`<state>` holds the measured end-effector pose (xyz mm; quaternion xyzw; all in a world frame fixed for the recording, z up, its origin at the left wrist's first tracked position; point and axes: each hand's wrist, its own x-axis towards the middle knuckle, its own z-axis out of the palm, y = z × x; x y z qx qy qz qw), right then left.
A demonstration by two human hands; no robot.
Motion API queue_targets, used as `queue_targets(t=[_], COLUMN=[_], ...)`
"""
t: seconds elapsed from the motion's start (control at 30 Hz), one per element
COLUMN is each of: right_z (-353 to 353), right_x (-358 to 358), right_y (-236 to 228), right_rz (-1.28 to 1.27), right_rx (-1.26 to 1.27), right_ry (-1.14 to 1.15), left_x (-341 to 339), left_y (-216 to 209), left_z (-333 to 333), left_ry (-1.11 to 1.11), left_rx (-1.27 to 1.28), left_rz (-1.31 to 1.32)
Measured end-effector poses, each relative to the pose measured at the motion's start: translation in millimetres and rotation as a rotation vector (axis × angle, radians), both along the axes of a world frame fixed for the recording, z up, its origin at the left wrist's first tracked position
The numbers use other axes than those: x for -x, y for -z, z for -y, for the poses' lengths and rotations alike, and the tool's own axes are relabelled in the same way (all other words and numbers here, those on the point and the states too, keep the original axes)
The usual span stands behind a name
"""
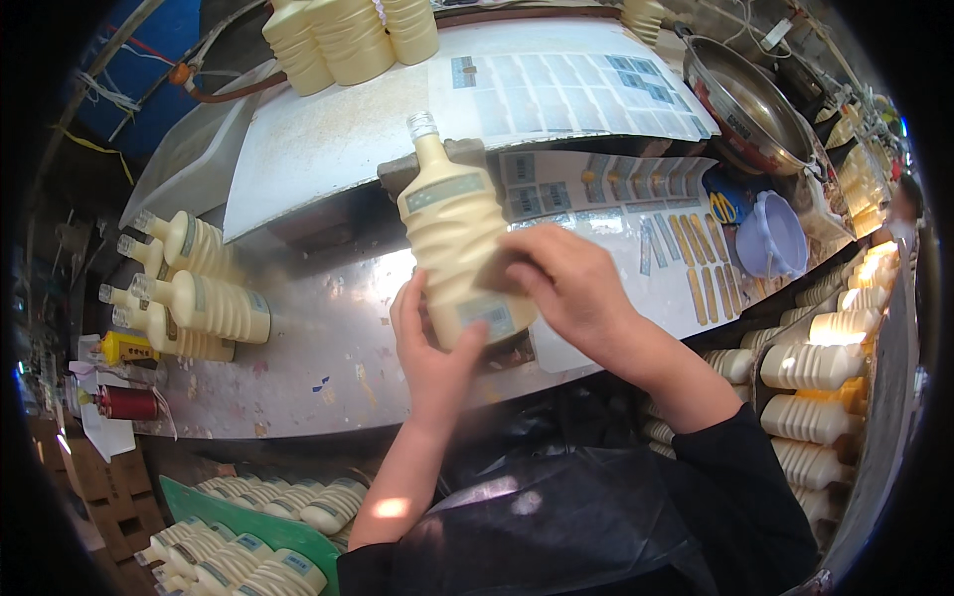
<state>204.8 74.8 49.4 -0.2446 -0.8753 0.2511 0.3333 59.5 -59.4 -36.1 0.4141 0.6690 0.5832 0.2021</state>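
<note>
A cream-coloured bottle [449,260] with a wavy body and a clear threaded neck lies against a dark block at the middle of the bench, neck pointing away from me. It carries a blue-grey label band below its shoulder and a small blue label [487,316] near its base. My left hand [434,328] grips the bottle's lower left side, the thumb resting by the small label. At its right side is my right hand [566,283], slightly blurred, fingers curled and bunched close to the bottle; whatever is between them is hidden.
Label sheets [576,94] and gold and blue strips [706,268] lie right of the bottle, near blue-handled scissors [723,207], a lavender bucket [771,236] and a large pan [747,99]. Several bottles [204,298] lie at left. More fill a green-edged crate [248,517] and the right side.
</note>
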Motion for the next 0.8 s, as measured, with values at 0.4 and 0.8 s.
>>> queue_targets(t=[0.4,0.8], right_z=[45,43], right_x=[-6,-8], right_y=[-7,6], right_rz=[-0.096,0.129], right_rx=[-0.458,0.051], right_ry=[-0.174,0.240], left_x=[12,-1], left_y=[2,-4], left_z=[-1,-2], left_ry=[0.018,-0.122], left_rx=[-0.101,0.007], left_rz=[0.489,-0.107])
